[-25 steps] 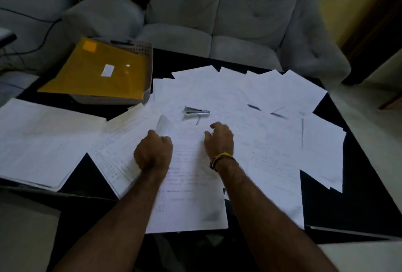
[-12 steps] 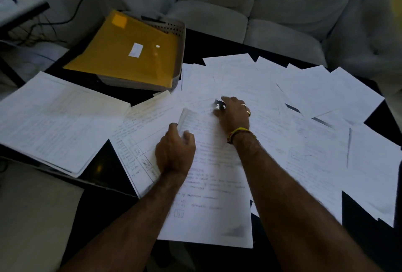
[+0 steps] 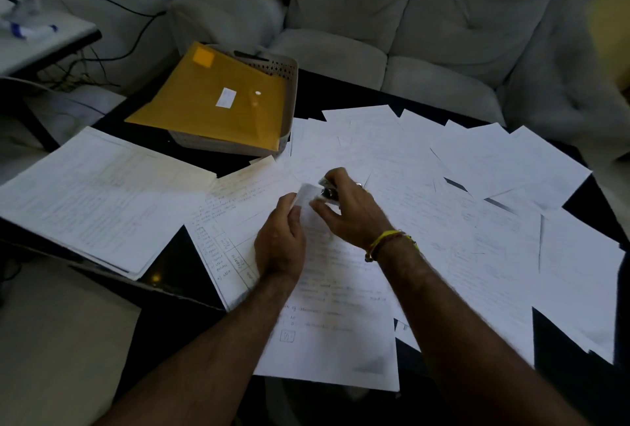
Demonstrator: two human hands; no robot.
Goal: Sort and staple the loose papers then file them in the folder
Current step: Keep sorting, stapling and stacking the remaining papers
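a: where are we looking, and what are the hands doing?

b: we are looking down at the middle of the frame. the right hand (image 3: 347, 211) is curling its fingers around a small stapler (image 3: 328, 191), gripping it just above the papers. the left hand (image 3: 279, 241) is pinching the upper left corner of a written sheet (image 3: 327, 306) and lifting that corner toward the stapler. the rest of the sheet is lying flat, running down to the lower middle of the frame.

a: are we seeing the stapler touching the corner?

b: the two are meeting right there, but it is blurred, so we are not able to tell whether the corner is inside the stapler's mouth.

a: and the rest of the papers?

b: loose papers (image 3: 477, 187) are fanning out across the black table (image 3: 170, 262), filling the centre and the right of the frame. a separate stack (image 3: 99, 194) is lying at the left, apart from the fan.

a: where is the folder sitting?

b: the yellow folder (image 3: 218, 102) is lying tilted across a pale tray (image 3: 286, 91) in the upper left of the frame, just beside the fan's far left edge. a grey sofa (image 3: 426, 16) is filling the top behind the table. a yellow band (image 3: 385, 241) is circling the right wrist.
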